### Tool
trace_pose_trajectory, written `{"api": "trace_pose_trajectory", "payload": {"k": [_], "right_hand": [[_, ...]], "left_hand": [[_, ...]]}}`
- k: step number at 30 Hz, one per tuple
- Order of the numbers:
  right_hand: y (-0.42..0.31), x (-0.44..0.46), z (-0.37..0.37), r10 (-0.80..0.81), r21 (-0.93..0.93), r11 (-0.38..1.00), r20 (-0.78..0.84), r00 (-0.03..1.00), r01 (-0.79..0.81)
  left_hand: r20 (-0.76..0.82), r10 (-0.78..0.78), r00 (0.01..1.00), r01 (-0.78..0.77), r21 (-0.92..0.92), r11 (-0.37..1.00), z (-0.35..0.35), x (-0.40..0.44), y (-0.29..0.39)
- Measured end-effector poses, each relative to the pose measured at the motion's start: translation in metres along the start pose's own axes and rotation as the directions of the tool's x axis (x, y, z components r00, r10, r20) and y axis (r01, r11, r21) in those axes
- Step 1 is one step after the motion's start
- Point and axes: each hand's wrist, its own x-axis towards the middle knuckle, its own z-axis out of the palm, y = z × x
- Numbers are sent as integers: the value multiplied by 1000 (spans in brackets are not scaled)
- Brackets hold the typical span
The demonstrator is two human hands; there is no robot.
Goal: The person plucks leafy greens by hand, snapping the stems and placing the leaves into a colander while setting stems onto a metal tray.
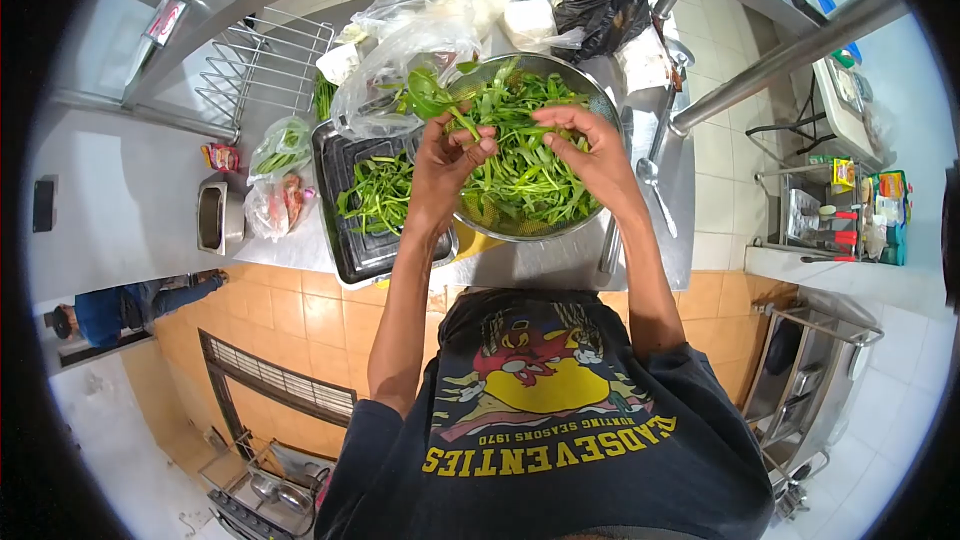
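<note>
My left hand is closed round a leafy green stem, with a broad leaf sticking out above the fingers. Across from it, my right hand has thumb and fingers pinched on a piece of the same greens. Both hands are over a large round metal colander heaped with green leaves and cut stems. To its left, a black rectangular tray carries more green stems.
Plastic bags and a black bag lie behind the colander. A spoon rests to the right. On the left are a wire rack, a metal container and a bag of greens. A metal post rises at right.
</note>
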Motion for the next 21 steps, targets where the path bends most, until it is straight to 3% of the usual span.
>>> {"api": "trace_pose_trajectory", "payload": {"k": [1, 4, 13, 17, 21], "right_hand": [[-2, -1, 0, -8, -85, 996, 23, 1000, 9], [-4, 0, 8, -262, -403, 878, 45, 964, 257], [3, 5, 22, -295, -396, 874, 30, 955, 282], [6, 6, 21, -266, -384, 891, -11, 964, 242], [-3, 3, 23, -335, -475, 823, 40, 941, 313]], "left_hand": [[-10, -1, 1000, 1, 20, 1000, 0, -1, 2], [3, 2, 1000, -2, 104, 995, -1, 0, 2], [60, 33, 998, -39, 93, 995, 1, -4, 3], [57, 2, 998, -2, 4, 1000, 1, -5, 4], [56, 23, 998, -26, 46, 999, -2, -3, 0]]}}
